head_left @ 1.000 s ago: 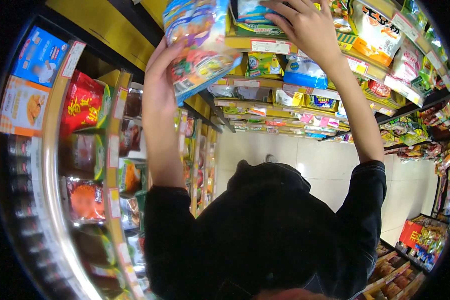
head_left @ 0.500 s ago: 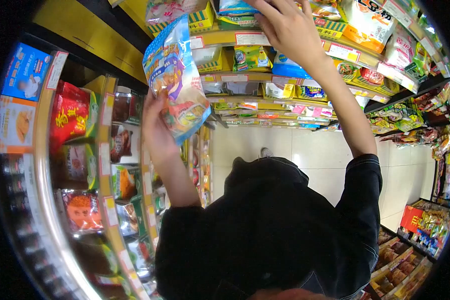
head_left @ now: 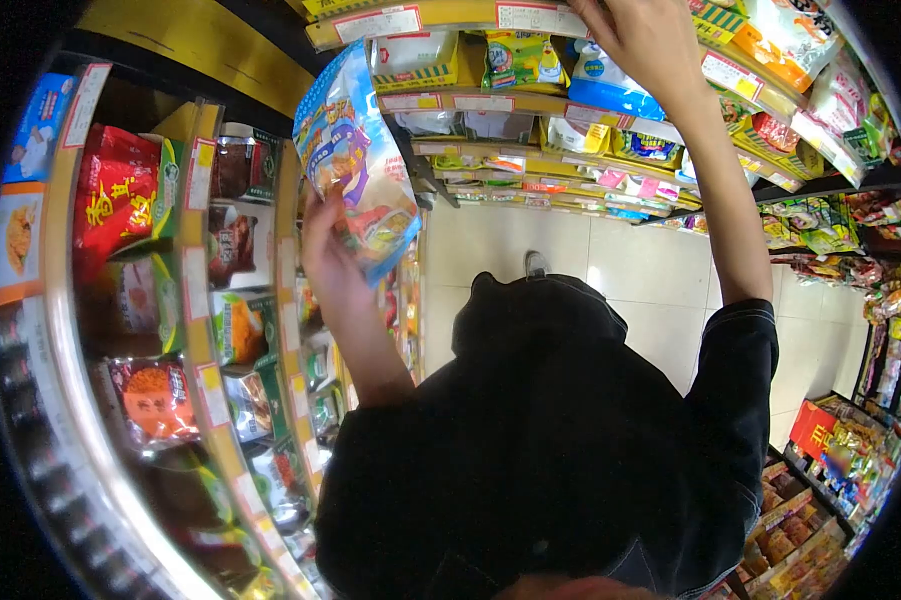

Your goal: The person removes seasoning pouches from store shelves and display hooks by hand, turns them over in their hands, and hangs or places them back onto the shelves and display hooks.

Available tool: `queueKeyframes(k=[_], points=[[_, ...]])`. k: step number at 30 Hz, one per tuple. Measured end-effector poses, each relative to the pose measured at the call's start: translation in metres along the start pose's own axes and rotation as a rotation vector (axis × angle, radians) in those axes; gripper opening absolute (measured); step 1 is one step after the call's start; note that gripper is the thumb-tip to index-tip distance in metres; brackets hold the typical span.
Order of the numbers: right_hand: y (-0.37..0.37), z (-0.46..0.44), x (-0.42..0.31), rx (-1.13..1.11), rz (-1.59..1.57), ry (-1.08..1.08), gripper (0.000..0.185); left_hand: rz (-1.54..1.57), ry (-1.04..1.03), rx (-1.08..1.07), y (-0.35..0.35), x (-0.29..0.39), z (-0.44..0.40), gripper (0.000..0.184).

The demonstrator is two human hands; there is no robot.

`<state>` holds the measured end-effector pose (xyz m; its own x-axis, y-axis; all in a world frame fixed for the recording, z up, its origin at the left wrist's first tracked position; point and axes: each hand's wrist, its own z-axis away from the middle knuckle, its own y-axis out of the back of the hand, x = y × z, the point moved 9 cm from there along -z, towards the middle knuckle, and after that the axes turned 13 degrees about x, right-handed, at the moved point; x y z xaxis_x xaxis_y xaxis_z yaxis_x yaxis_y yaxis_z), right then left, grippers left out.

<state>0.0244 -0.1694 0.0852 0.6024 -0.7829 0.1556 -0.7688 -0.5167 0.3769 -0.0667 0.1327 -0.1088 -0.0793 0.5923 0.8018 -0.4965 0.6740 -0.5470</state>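
Observation:
My left hand [head_left: 332, 250] is closed on the lower left side of a blue and white printed bag [head_left: 355, 170], which stands upright in front of the shelves. At the top edge of the view, my right hand [head_left: 645, 40] reaches over the upper shelf edge, beside a price label [head_left: 540, 18]. Its fingertips are partly cut off by the frame, and whatever they touch is out of sight. Just below that hand lie a blue and white bag [head_left: 610, 82] and a green and yellow packet [head_left: 522, 60].
A shelf rail [head_left: 60, 330] curves down the left side, by a red bag [head_left: 120, 190] and an orange-labelled packet [head_left: 155, 400]. Tiled floor [head_left: 640, 260] shows ahead. Hanging packets [head_left: 810, 225] line the right, above a red box [head_left: 812, 430].
The view has shifted, so the front shelves sit higher. The bag in my left hand has turned more upright and shows its front. My right hand has moved towards the top edge.

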Motion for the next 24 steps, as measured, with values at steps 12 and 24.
queueKeyframes(k=[12,24], points=[[0.012,0.118,-0.061,-0.170,-0.570,-0.380,0.023,-0.062,0.105,-0.157,0.000,-0.059,0.025,0.078],[-0.021,0.291,-0.138,-0.534,-1.421,-1.825,0.062,-0.413,0.140,-0.444,-0.034,-0.145,0.057,0.068]])
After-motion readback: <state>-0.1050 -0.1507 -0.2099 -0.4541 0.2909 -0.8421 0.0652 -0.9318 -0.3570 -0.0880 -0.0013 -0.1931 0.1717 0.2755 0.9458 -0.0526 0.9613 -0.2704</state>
